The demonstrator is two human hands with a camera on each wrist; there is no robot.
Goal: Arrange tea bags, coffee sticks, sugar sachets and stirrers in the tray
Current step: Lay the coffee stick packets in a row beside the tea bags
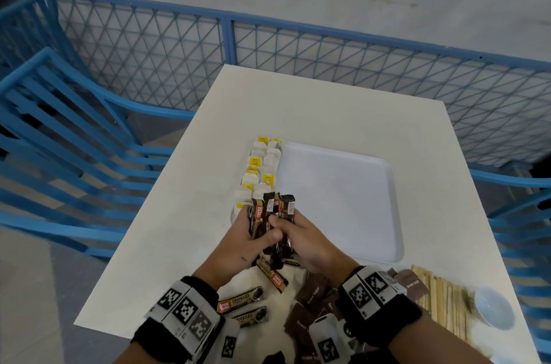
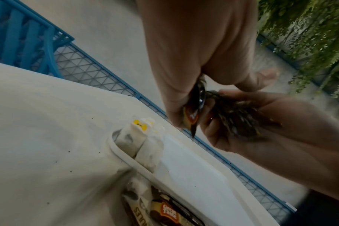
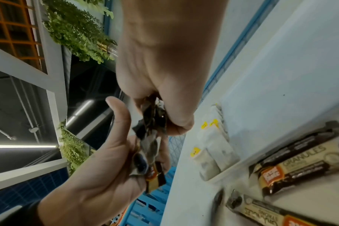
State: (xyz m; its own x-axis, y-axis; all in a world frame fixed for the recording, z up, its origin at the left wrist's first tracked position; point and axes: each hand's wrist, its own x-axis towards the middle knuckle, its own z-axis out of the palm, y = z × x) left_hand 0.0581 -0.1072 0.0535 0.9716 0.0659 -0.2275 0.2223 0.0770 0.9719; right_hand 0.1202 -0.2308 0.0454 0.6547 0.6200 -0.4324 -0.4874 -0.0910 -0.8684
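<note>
Both hands hold one bundle of dark coffee sticks [image 1: 273,210] upright above the near left corner of the white tray [image 1: 337,202]. My left hand [image 1: 257,225] grips the bundle from the left, and my right hand [image 1: 287,228] grips it from the right with the thumb across the front. White tea bags [image 1: 260,173] with yellow tags lie in two columns along the tray's left side. In the left wrist view the tea bags [image 2: 141,142] sit just inside the tray rim [image 2: 164,180]. In the right wrist view my right hand pinches the sticks [image 3: 153,122].
Loose coffee sticks [image 1: 240,299] lie on the white table near its front edge. Brown sugar sachets [image 1: 313,295] are heaped to their right, then wooden stirrers [image 1: 441,298] and a white cup [image 1: 492,307]. Blue chairs and a blue mesh fence surround the table.
</note>
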